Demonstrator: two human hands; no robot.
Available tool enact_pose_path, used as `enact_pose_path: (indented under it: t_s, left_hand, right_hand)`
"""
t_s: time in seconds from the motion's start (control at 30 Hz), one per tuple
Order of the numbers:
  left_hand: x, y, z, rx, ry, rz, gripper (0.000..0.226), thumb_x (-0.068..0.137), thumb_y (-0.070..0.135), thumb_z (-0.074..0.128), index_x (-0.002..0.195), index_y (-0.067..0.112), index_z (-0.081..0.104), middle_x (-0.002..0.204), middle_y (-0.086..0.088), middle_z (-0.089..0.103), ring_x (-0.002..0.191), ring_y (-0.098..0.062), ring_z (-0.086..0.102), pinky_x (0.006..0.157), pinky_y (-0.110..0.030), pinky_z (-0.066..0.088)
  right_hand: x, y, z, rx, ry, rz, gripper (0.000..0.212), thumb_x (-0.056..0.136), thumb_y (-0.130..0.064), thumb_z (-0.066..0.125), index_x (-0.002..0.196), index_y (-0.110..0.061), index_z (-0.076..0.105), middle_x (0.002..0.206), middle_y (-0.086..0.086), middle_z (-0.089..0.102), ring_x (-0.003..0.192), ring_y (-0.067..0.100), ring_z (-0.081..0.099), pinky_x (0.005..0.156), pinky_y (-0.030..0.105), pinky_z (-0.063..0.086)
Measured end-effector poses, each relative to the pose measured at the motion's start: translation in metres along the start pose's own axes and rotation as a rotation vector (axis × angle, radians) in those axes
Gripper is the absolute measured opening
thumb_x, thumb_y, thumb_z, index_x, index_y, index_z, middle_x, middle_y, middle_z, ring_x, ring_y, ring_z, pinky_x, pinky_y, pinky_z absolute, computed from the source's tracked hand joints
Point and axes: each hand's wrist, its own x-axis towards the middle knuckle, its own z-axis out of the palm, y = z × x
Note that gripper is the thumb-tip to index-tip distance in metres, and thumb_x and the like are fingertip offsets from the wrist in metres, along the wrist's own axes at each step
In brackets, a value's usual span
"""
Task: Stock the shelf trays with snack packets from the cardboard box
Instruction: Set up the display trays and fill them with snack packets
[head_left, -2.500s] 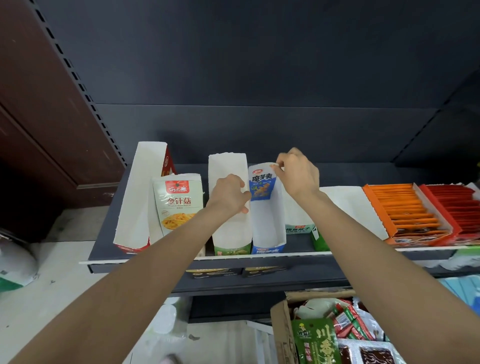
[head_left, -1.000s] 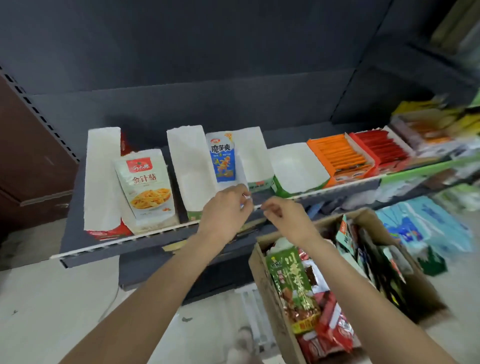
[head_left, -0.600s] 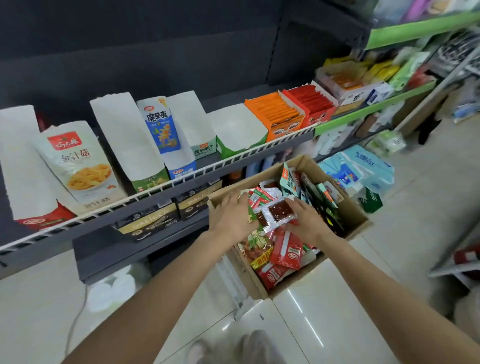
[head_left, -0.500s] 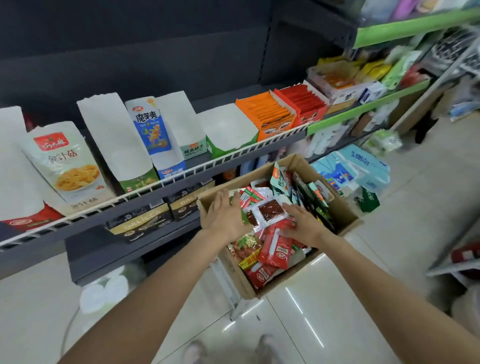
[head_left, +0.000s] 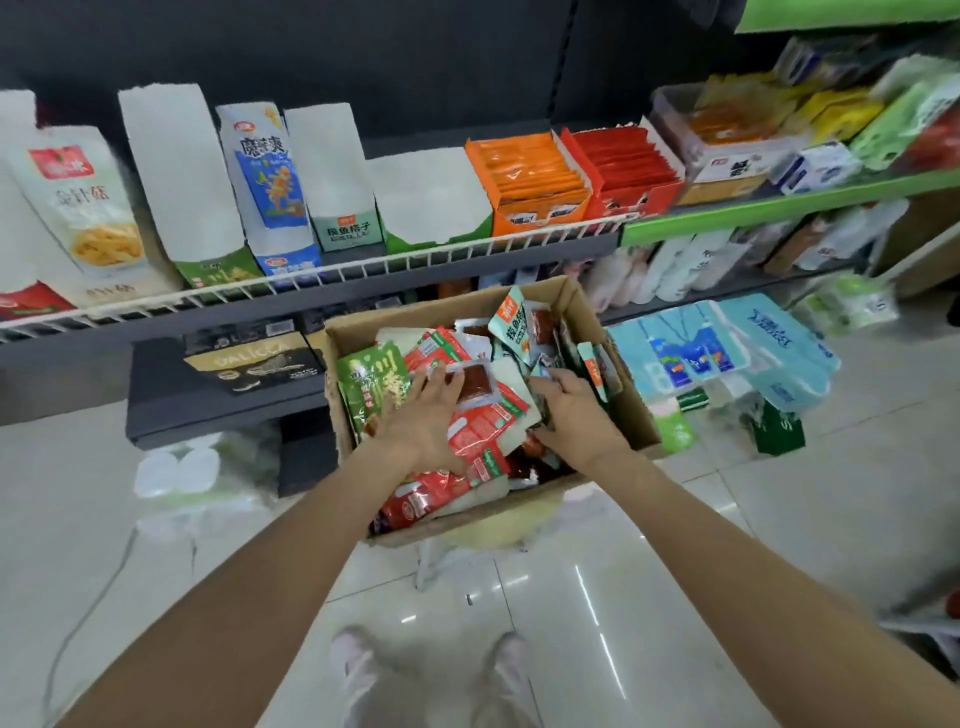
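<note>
Both my hands are down in the cardboard box (head_left: 631, 400), which stands on the floor just below the front edge of the shelf (head_left: 311, 291). My left hand (head_left: 423, 415) lies flat on the heap of snack packets (head_left: 478, 426), fingers straight and spread, the fingertips touching a clear-windowed packet (head_left: 475, 384) with a dark brown snack inside; that grip is wide and holds nothing. My right hand (head_left: 571, 410) is at the box's right side, its fingers bent down among the packets there. I cannot tell whether that grip has closed on one, since the fingertips are buried.

The box is filled with red, green and pale packets lying at all angles; a large green packet (head_left: 371, 387) leans by the left wall, and a pale teal packet (head_left: 511, 325) stands tilted near the far wall.

Up on the shelf, a row of trays sits behind the white wire rail along the front edge. A blue packet (head_left: 267, 171) stands upright in the blue-fronted tray (head_left: 291, 260). The white-lined trays either side of it show no packets. Towards the right end stand an orange tray (head_left: 524, 171) and a red tray (head_left: 631, 166), both packed full.
</note>
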Motion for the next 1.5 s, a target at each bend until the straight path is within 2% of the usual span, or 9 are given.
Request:
enact_pose_path:
  t_s: [0.37, 0.5, 0.63, 0.8, 0.97, 1.07, 1.2, 1.3, 1.5]
  left_hand:
    - [-0.005, 0.03, 0.009, -0.117, 0.461, -0.001, 0.064, 0.089, -0.006, 0.047, 0.147, 0.015, 0.029, 0.139, -0.016, 0.035, 0.116, -0.033, 0.05, 0.095, -0.039, 0.047]
    - [-0.018, 0.018, 0.0, -0.507, 0.572, -0.038, 0.034, 0.096, 0.006, 0.043, 0.128, 0.01, 0.051, 0.1, -0.013, 0.064, 0.074, -0.026, 0.062, 0.064, -0.034, 0.05]
    - [-0.038, -0.001, 0.002, -0.989, 0.558, -0.176, 0.014, 0.093, 0.011, 0.054, 0.105, 0.017, 0.056, 0.096, -0.004, 0.067, 0.077, -0.017, 0.063, 0.069, -0.03, 0.054]
    - [-0.049, -0.021, 0.004, -1.419, 0.509, -0.299, 0.011, 0.092, 0.012, 0.054, 0.102, 0.015, 0.057, 0.093, -0.004, 0.068, 0.082, -0.021, 0.067, 0.079, -0.035, 0.055]
    - [-0.065, -0.035, -0.003, -1.602, 0.605, -0.315, 0.005, 0.093, 0.021, 0.058, 0.095, 0.018, 0.061, 0.092, -0.006, 0.069, 0.077, -0.018, 0.067, 0.071, -0.031, 0.055]
    - [-0.074, -0.043, -0.01, -1.616, 0.739, -0.32, 0.006, 0.094, 0.02, 0.056, 0.092, 0.016, 0.06, 0.088, -0.005, 0.068, 0.073, -0.017, 0.065, 0.07, -0.032, 0.054]
    - [-0.078, -0.04, -0.024, -1.615, 0.826, -0.302, 0.006, 0.094, 0.02, 0.058, 0.097, 0.015, 0.06, 0.086, 0.0, 0.067, 0.074, -0.014, 0.065, 0.066, -0.027, 0.056]
    - [-0.077, -0.025, -0.039, -1.604, 0.805, -0.246, 0.011, 0.093, 0.019, 0.059, 0.104, 0.016, 0.057, 0.092, -0.002, 0.068, 0.074, -0.011, 0.065, 0.061, -0.023, 0.054]
    - [-0.085, -0.009, -0.061, -1.316, 0.681, -0.086, 0.038, 0.089, 0.003, 0.059, 0.122, 0.019, 0.05, 0.101, 0.003, 0.062, 0.085, -0.008, 0.061, 0.073, -0.026, 0.052]
  right_hand:
    - [-0.007, 0.02, -0.013, -0.031, -0.038, -0.143, 0.047, 0.089, -0.019, 0.061, 0.133, -0.014, 0.045, 0.137, 0.007, 0.039, 0.128, 0.026, 0.035, 0.103, 0.038, 0.038]
    - [-0.005, -0.002, -0.004, 0.15, -0.007, -0.186, 0.059, 0.082, -0.033, 0.071, 0.128, -0.014, 0.04, 0.132, 0.007, 0.041, 0.122, 0.023, 0.043, 0.097, 0.039, 0.044]
    - [-0.004, -0.021, 0.006, -0.026, 0.251, -0.32, 0.066, 0.073, -0.028, 0.079, 0.125, -0.008, 0.044, 0.136, 0.016, 0.037, 0.127, 0.03, 0.037, 0.101, 0.044, 0.043]
    - [0.001, -0.049, 0.013, -0.274, -0.193, -0.563, 0.07, 0.081, -0.039, 0.069, 0.139, -0.018, 0.038, 0.139, 0.004, 0.038, 0.127, 0.022, 0.038, 0.1, 0.037, 0.04]
    - [0.01, -0.07, 0.003, -0.524, -0.125, -0.644, 0.035, 0.096, -0.02, 0.045, 0.131, -0.017, 0.048, 0.125, 0.008, 0.056, 0.112, 0.028, 0.054, 0.084, 0.038, 0.048]
    - [0.014, -0.063, -0.027, -0.23, -0.179, -0.425, 0.03, 0.099, -0.022, 0.039, 0.122, -0.015, 0.056, 0.111, 0.008, 0.065, 0.094, 0.027, 0.062, 0.079, 0.036, 0.049]
    - [0.011, -0.039, -0.055, 0.671, -0.127, 0.011, 0.021, 0.098, -0.021, 0.048, 0.096, -0.009, 0.065, 0.092, 0.01, 0.066, 0.076, 0.018, 0.063, 0.073, 0.029, 0.052]
    - [0.0, -0.036, -0.066, 1.254, -0.187, 0.225, 0.028, 0.093, -0.029, 0.056, 0.104, -0.004, 0.061, 0.092, 0.015, 0.068, 0.075, 0.021, 0.067, 0.067, 0.035, 0.06]
    - [-0.01, -0.046, -0.075, 1.433, -0.08, 0.118, 0.034, 0.09, -0.013, 0.06, 0.123, -0.007, 0.052, 0.112, 0.013, 0.063, 0.095, 0.022, 0.065, 0.069, 0.031, 0.058]
